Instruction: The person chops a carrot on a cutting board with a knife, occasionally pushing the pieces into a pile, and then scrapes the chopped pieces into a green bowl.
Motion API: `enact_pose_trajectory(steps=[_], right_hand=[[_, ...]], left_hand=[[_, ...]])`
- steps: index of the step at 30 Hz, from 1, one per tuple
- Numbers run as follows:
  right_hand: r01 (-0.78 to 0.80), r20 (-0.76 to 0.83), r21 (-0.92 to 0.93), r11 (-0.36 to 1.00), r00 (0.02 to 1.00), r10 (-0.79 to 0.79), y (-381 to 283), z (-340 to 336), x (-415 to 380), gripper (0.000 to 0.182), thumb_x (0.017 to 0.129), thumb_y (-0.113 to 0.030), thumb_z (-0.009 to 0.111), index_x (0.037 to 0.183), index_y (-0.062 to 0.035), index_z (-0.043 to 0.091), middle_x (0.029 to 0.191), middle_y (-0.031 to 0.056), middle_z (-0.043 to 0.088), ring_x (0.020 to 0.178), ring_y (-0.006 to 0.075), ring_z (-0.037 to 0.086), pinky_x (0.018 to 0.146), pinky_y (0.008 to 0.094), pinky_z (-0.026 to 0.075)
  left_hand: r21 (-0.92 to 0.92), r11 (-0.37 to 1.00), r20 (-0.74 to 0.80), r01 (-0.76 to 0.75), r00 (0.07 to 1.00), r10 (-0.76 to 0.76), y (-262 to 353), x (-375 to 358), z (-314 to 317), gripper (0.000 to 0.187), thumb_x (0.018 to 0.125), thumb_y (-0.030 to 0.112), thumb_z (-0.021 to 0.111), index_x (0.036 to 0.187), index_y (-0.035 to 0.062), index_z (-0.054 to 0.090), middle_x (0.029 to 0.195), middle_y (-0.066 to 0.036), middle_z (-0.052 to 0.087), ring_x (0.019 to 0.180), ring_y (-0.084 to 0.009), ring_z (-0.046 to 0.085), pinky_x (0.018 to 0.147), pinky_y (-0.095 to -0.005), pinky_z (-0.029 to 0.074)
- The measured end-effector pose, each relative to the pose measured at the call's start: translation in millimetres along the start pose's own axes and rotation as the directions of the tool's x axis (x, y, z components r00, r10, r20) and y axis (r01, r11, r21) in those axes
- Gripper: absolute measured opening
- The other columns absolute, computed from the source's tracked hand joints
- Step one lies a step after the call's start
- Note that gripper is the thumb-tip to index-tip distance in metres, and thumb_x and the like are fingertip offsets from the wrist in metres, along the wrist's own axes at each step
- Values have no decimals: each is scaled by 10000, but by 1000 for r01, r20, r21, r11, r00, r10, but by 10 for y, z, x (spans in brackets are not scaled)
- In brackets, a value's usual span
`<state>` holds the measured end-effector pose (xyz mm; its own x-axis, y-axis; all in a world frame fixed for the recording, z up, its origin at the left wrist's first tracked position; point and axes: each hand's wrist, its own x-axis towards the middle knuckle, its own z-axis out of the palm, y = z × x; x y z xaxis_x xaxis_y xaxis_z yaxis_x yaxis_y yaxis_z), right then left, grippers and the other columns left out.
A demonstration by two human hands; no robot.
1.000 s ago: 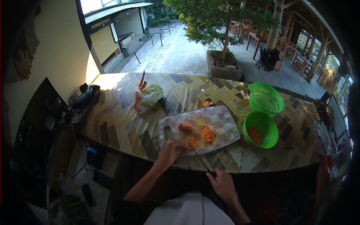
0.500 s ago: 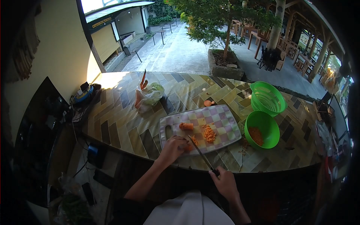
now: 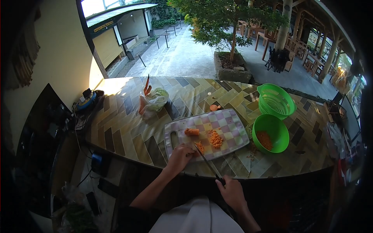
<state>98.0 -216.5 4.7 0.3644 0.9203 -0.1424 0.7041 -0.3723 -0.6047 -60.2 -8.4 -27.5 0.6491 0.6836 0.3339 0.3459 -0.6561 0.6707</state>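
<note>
My left hand [image 3: 180, 157] is closed over a carrot piece at the near left part of the checkered cutting board [image 3: 229, 145]; its fingers mostly cover the piece. In my right hand [image 3: 232, 191] is the handle of a knife [image 3: 209, 164], whose blade reaches up and left to the carrot by my left fingertips. Thin carrot strips [image 3: 199, 146] lie beside the blade tip. A thick carrot chunk [image 3: 191, 132] rests farther back on the board, and a heap of diced carrot [image 3: 215, 139] sits to its right.
Right of the board stands a green bowl [image 3: 280, 133] with orange bits inside, and behind it a green colander [image 3: 276, 101]. A plastic bag [image 3: 154, 101] with vegetables lies at the back left. Carrot ends [image 3: 214, 107] rest behind the board. Cables and devices are at the left.
My left hand has shifted slightly down and left, and more of the carrot strips shows. The knife stays at the carrot in my right hand. The whole view has moved slightly.
</note>
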Motion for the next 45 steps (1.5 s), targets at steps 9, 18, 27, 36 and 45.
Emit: enact_pose_trajectory(steps=[9,18,27,36,45], right_hand=[[37,26,-94,995,999,-34,-178,89,168,351,981,-322,556,932,25,582,737,273,636,765,454,643,685,541,489],[65,-6,-39,997,998,-65,-120,117,259,356,976,-316,561,943,37,585,763,281,636,793,470,628,690,537,478],[63,-15,-24,998,998,-63,-56,133,256,359,968,-320,575,938,37,581,762,282,635,792,473,626,692,539,477],[69,8,-14,998,998,-69,-50,120,277,352,968,-315,577,946,37,576,797,285,640,811,473,623,709,535,474],[57,14,-7,998,998,-56,-79,96,252,342,963,-296,587,937,45,578,800,283,642,814,474,622,712,533,474]], left_hand=[[71,989,-150,128,982,-117,95,-154,229,196,765,-23,651,931,6,752,941,-146,696,944,-332,638,854,-414,509],[115,982,-197,150,972,-126,178,-172,252,156,820,24,693,962,14,756,920,-156,702,900,-318,647,815,-403,513],[85,985,-170,153,976,-137,144,-270,109,223,808,7,700,1026,7,742,987,-176,693,967,-334,624,844,-391,511],[-54,961,-214,270,937,-275,142,-247,95,183,789,21,720,968,-10,745,895,-215,707,806,-321,705,759,-374,555],[-59,954,-213,295,930,-301,139,-233,128,213,778,60,759,982,1,746,947,-190,714,866,-305,686,799,-377,546]])
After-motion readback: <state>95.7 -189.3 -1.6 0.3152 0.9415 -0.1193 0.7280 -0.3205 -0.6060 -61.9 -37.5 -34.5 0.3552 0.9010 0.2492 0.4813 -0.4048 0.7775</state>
